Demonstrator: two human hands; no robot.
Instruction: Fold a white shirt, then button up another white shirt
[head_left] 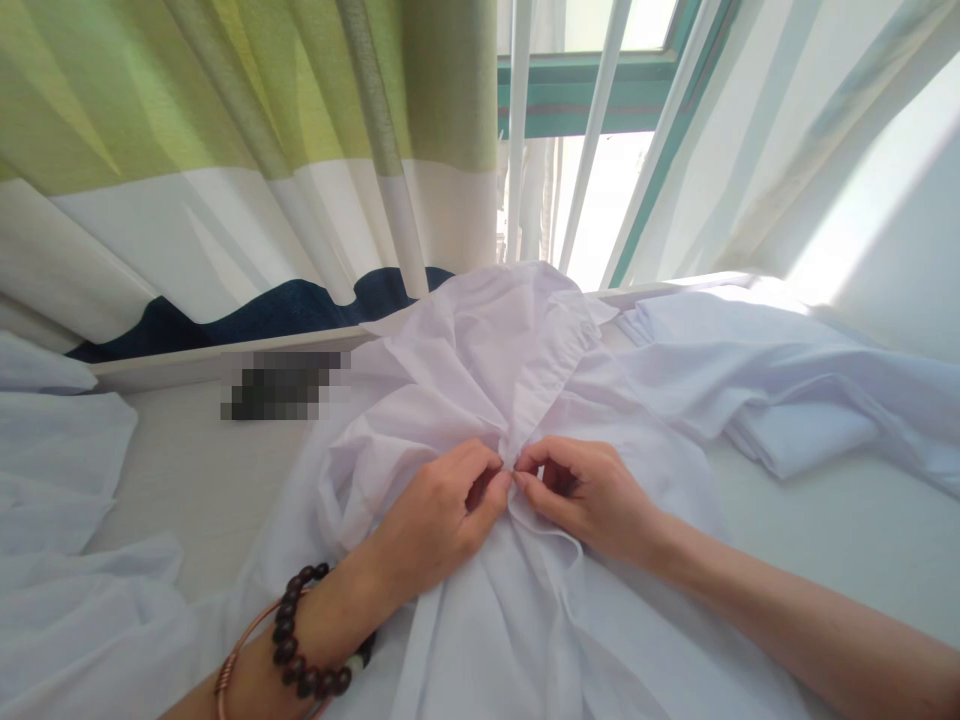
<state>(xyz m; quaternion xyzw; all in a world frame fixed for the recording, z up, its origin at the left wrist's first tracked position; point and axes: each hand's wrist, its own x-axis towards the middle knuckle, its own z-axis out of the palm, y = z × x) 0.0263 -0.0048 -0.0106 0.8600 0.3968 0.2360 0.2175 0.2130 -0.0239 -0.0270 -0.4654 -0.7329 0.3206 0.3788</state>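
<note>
A white garment [465, 370] lies bunched up in front of me, its folds drawn together at the middle. A gathered, ruffled band [551, 370] runs up from that point toward the window side. My left hand [457, 495] pinches the cloth at the gathered point between thumb and finger. From the other side, my right hand [585, 490] pinches the same spot, the fingertips of both hands almost touching. Any button or tie between the fingertips is too small or hidden to make out. Dark beads [292, 630] and a copper-coloured bangle [225, 680] circle my left wrist.
More white cloth [60, 470] lies at the left, and folded white cloth [795, 420] at the right, on a pale surface [187, 480]. A blurred-out dark object [281, 385] rests at the back left. Behind stand a green and white curtain [247, 120] and window bars [592, 130].
</note>
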